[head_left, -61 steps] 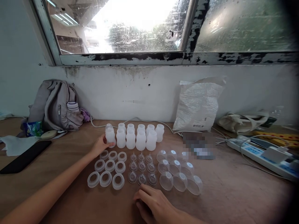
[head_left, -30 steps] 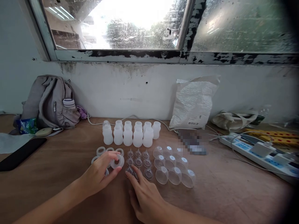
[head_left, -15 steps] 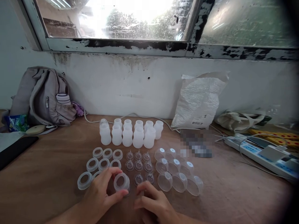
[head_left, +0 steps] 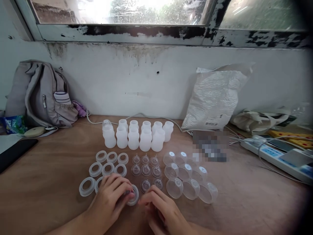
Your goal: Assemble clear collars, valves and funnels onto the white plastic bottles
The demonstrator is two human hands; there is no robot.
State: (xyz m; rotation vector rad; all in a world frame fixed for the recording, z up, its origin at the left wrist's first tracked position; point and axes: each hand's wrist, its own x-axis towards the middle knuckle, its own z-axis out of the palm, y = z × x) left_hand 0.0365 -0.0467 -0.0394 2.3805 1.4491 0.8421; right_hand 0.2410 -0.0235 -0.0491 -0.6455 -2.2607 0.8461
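Two bare hands work low at the front of the table (head_left: pixel 49 192). The left hand (head_left: pixel 110 199) has its thumb and fingers drawn together, closed on the held ring (head_left: pixel 134 198), a translucent collar near the table's front edge; the fingers partly cover its opening. The right hand (head_left: pixel 165 210) is at 4 o'clock from this collar, its fingers curled and its fingertips just beside the rim; whether they pinch anything cannot be determined. Reference all following positions to the held ring, with 12 o'clock pointing toward the wall (head_left: pixel 105 81). Between 10 and 11 o'clock are the loose rings (head_left: pixel 108 169), eight visible in three rows, one partly hidden by the left hand. At 1 o'clock are eight clear teats (head_left: pixel 146 169), tips upward: two full rows of three and a near row of two. Between 2 and 3 o'clock are nine transparent domed caps (head_left: pixel 191 188), in three rows. At 12 o'clock, beyond the parts, the white bottles (head_left: pixel 146 140) stand upright in two rows; a clear top shows behind the leftmost front bottle. Outer items: grey backpack (head_left: pixel 36 91) at 10 o'clock, black flat object (head_left: pixel 17 153) between 9 and 10, white plastic bag (head_left: pixel 212 98) between 1 and 2, power strip (head_left: pixel 269 153) between 2 and 3.
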